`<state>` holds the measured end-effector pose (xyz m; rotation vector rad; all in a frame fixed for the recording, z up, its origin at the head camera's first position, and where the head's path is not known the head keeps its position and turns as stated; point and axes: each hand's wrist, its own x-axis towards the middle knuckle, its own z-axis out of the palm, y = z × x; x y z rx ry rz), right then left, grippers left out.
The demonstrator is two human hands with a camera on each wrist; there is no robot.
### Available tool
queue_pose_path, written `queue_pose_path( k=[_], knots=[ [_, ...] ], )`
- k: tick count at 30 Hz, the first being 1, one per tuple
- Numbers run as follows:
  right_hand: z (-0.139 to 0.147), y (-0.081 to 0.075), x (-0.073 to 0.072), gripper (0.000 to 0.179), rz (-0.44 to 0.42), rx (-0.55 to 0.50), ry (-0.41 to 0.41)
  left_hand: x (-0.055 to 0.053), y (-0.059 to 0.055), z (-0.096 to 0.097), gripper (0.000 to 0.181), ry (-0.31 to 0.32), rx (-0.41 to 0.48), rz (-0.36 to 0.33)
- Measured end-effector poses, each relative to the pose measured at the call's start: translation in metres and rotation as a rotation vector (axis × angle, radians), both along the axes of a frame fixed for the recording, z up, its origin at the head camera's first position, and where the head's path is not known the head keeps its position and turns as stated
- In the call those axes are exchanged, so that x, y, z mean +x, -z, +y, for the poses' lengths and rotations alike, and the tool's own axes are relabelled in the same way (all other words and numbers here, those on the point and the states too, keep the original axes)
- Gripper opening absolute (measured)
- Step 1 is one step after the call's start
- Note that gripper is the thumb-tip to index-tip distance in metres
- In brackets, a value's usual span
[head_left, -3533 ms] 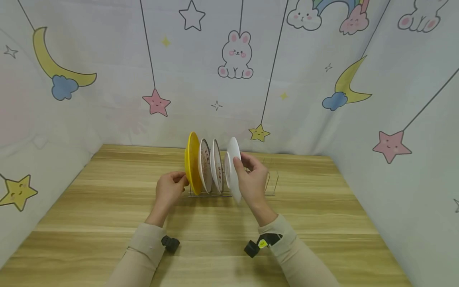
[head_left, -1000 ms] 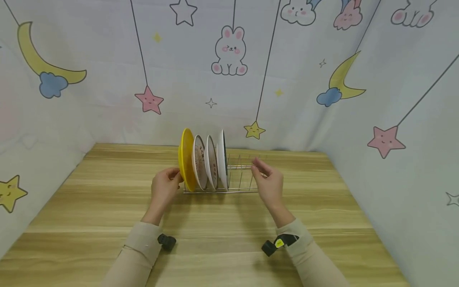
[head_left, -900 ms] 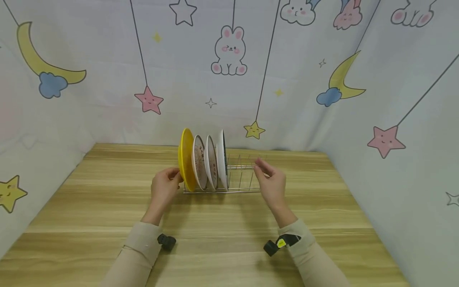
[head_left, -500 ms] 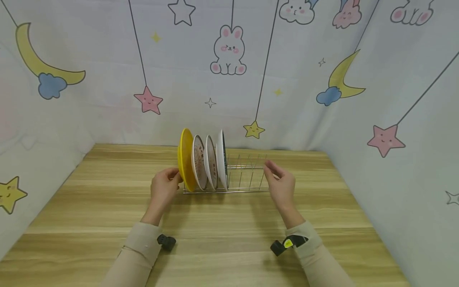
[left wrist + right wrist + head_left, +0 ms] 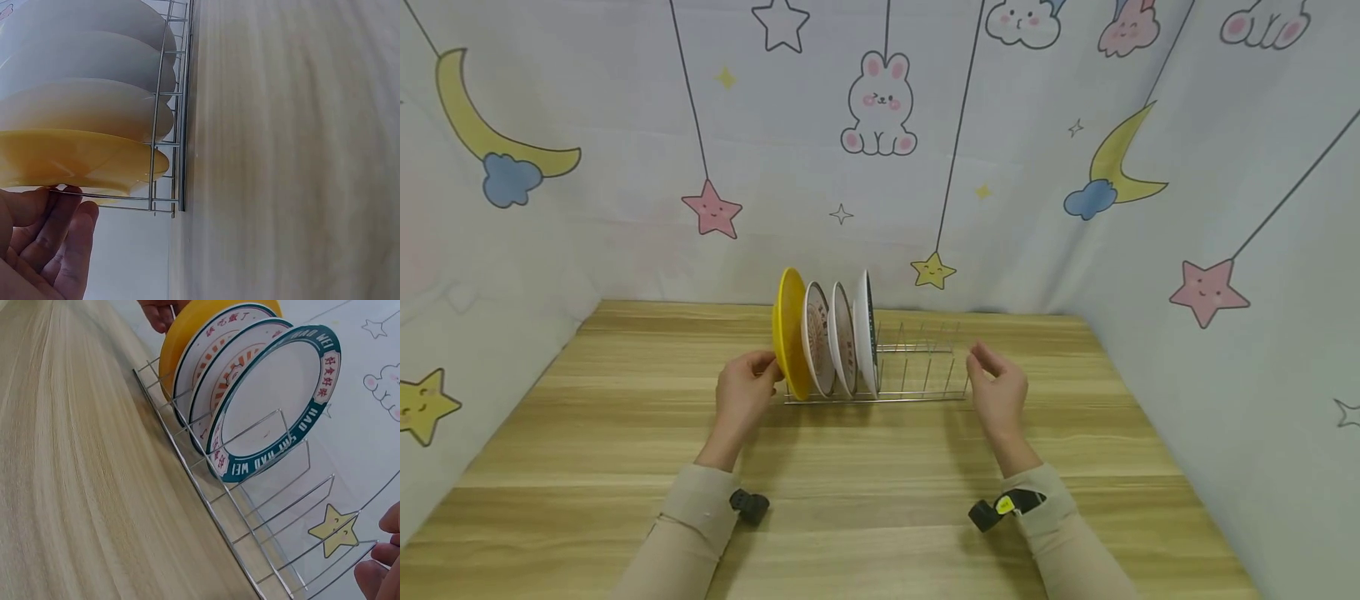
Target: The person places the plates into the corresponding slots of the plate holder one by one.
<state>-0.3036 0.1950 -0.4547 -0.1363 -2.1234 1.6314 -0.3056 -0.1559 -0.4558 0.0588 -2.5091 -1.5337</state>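
Observation:
Four-sided wire dish rack (image 5: 917,398) holds several upright plates in its left part. At the left end stands a yellow plate (image 5: 789,333). Beside it are two white patterned plates (image 5: 817,340) and a plate with a green lettered rim (image 5: 328,375). My left hand (image 5: 747,389) pinches the rack's end wire, close against the yellow plate's underside. My right hand (image 5: 1002,396) is at the rack's right end, thumb and fingers loosely bent and apart around the end wire's tip. Contact with that wire is unclear.
The rack stands on a wood-grain table (image 5: 880,500). Its right slots show bare wires. Behind and at both sides hangs a white curtain (image 5: 805,133) with cartoon prints. Each sleeve carries a small black camera (image 5: 750,506).
The green-rimmed plate, earlier in my right hand, now stands in the rack, released. My right hand has moved right to the rack's end. The left hand stays at the left end.

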Motion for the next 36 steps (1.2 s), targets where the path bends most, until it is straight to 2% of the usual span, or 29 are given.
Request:
queue_pose_path(
  k=[10, 19, 28, 36],
  knots=[
    [0.002, 0.005, 0.0, 0.021, -0.07, 0.05, 0.043, 0.001, 0.0, 0.0, 0.026, -0.011, -0.033, 0.011],
    [0.004, 0.008, -0.002, 0.017, -0.06, 0.017, 0.025, 0.003, -0.002, 0.0, 0.028, -0.011, -0.024, 0.006],
    [0.002, 0.012, -0.002, 0.017, -0.051, 0.028, 0.023, 0.007, 0.001, -0.005, 0.027, -0.035, -0.044, 0.004],
    [0.004, 0.013, -0.001, 0.016, -0.045, 0.022, 0.029, 0.015, -0.003, -0.006, 0.026, -0.03, -0.011, 0.014]
  ],
)
